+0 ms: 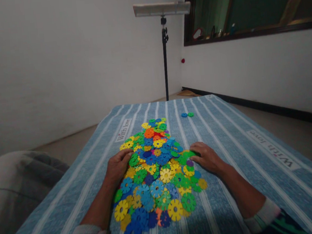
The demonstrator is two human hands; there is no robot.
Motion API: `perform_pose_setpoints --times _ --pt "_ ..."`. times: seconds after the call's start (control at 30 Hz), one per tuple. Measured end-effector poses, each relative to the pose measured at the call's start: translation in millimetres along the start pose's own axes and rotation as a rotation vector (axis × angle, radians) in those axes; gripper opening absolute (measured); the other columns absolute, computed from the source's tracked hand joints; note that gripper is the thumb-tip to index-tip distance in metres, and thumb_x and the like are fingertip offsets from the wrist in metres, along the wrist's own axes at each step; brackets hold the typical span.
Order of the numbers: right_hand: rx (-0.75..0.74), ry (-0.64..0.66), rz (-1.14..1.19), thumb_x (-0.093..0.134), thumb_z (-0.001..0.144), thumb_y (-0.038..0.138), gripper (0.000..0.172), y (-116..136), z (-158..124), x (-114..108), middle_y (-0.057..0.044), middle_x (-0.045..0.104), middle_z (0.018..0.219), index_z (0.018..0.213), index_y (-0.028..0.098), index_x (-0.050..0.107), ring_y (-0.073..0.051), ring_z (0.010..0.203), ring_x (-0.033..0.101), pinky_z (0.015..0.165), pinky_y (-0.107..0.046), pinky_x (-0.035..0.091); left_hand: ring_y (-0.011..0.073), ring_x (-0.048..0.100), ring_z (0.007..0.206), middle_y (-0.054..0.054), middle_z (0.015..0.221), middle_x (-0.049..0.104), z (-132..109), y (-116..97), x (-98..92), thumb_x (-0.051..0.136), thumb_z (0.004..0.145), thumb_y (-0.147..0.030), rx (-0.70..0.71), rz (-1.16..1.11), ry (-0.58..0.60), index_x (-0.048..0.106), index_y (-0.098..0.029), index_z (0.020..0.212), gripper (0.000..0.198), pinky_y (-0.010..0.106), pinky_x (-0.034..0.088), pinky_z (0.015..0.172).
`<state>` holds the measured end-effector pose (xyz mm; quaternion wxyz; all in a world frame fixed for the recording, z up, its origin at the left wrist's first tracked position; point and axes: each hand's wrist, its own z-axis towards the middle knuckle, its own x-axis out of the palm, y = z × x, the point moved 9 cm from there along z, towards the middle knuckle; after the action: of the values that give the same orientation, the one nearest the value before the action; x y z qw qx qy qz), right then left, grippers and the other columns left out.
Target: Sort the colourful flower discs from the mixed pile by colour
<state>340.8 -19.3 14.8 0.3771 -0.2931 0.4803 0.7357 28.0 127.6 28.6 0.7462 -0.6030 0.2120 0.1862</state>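
A heap of flat, notched plastic discs in blue, green, yellow, orange and purple lies on a blue striped cloth. My left hand rests palm down at the heap's left edge, fingers curled against the discs. At the heap's right edge, my right hand lies on the cloth, its fingertips closed on a green disc. Two loose discs, a blue disc and a green one, sit apart farther back.
A black light stand with a flat panel rises behind the cloth-covered surface. A grey cushion lies at the left. White walls and a dark-framed window stand behind and to the right.
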Motion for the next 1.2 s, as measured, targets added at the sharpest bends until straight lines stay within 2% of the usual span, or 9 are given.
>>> perform_pose_setpoints --times 0.2,0.3,0.43,0.53,0.63,0.83,0.97,1.2 --pt "0.041 0.039 -0.027 0.062 0.082 0.025 0.013 -3.6 -1.7 -3.9 -0.010 0.062 0.109 0.091 0.018 0.068 -0.024 0.105 0.054 0.092 -0.035 0.040 0.0154 0.058 0.055 -0.001 0.071 0.071 -0.4 -1.0 0.9 0.059 0.063 -0.050 -0.019 -0.005 0.017 0.074 -0.020 0.088 0.042 0.025 0.049 0.054" --pt "0.061 0.086 -0.051 0.066 0.080 0.030 0.021 -2.7 -2.6 -9.8 -0.009 0.062 0.107 0.096 0.017 0.067 -0.022 0.101 0.054 0.088 -0.032 0.040 0.0159 0.059 0.057 0.000 0.073 0.072 1.3 -0.7 0.1 0.058 0.063 -0.050 -0.004 0.023 0.012 0.074 -0.019 0.087 0.043 0.026 0.049 0.057" --pt "0.183 0.149 -0.253 0.070 0.076 0.047 0.036 -12.4 -6.1 -20.6 -0.007 0.062 0.094 0.096 0.018 0.066 -0.022 0.090 0.053 0.077 -0.030 0.036 0.0164 0.059 0.060 0.000 0.078 0.073 3.5 2.1 1.1 0.057 0.064 -0.050 0.017 0.051 0.014 0.074 -0.020 0.089 0.043 0.025 0.048 0.058" --pt "0.246 0.200 -0.410 0.067 0.076 0.055 0.039 -15.1 -8.4 -24.4 -0.006 0.061 0.087 0.090 0.018 0.066 -0.022 0.084 0.054 0.072 -0.029 0.032 0.0167 0.060 0.060 0.001 0.079 0.073 4.1 4.9 2.0 0.056 0.066 -0.051 0.017 0.061 0.016 0.073 -0.020 0.091 0.044 0.025 0.048 0.057" --pt "0.258 0.247 -0.429 0.064 0.081 0.050 0.032 -10.0 -8.3 -20.9 -0.006 0.061 0.088 0.087 0.019 0.066 -0.020 0.084 0.054 0.069 -0.028 0.030 0.0172 0.061 0.061 0.000 0.079 0.073 4.2 4.4 1.7 0.055 0.067 -0.051 0.025 0.082 0.017 0.074 -0.020 0.091 0.043 0.026 0.049 0.058" --pt "0.272 0.309 -0.387 0.057 0.087 0.038 0.022 1.0 -3.9 -10.1 -0.006 0.061 0.094 0.092 0.018 0.067 -0.017 0.087 0.056 0.069 -0.026 0.031 0.0187 0.063 0.066 0.000 0.078 0.074 4.1 0.2 -0.1 0.057 0.066 -0.050 0.053 0.077 -0.002 0.074 -0.021 0.087 0.040 0.026 0.050 0.063" --pt "0.272 0.334 -0.388 0.054 0.087 0.030 0.018 5.7 -1.0 -5.4 -0.006 0.060 0.094 0.093 0.019 0.066 -0.016 0.087 0.057 0.068 -0.025 0.030 0.0187 0.063 0.066 0.000 0.077 0.074 4.2 0.8 0.3 0.058 0.065 -0.050 0.042 0.067 -0.004 0.074 -0.020 0.087 0.041 0.026 0.050 0.062" --pt "0.248 0.346 -0.392 0.055 0.087 0.032 0.019 7.2 2.8 0.7 -0.006 0.059 0.094 0.096 0.020 0.067 -0.017 0.088 0.057 0.068 -0.026 0.030 0.0168 0.060 0.061 0.000 0.078 0.072 1.6 1.0 1.7 0.058 0.065 -0.050 0.012 0.034 0.008 0.073 -0.019 0.088 0.042 0.026 0.049 0.060"
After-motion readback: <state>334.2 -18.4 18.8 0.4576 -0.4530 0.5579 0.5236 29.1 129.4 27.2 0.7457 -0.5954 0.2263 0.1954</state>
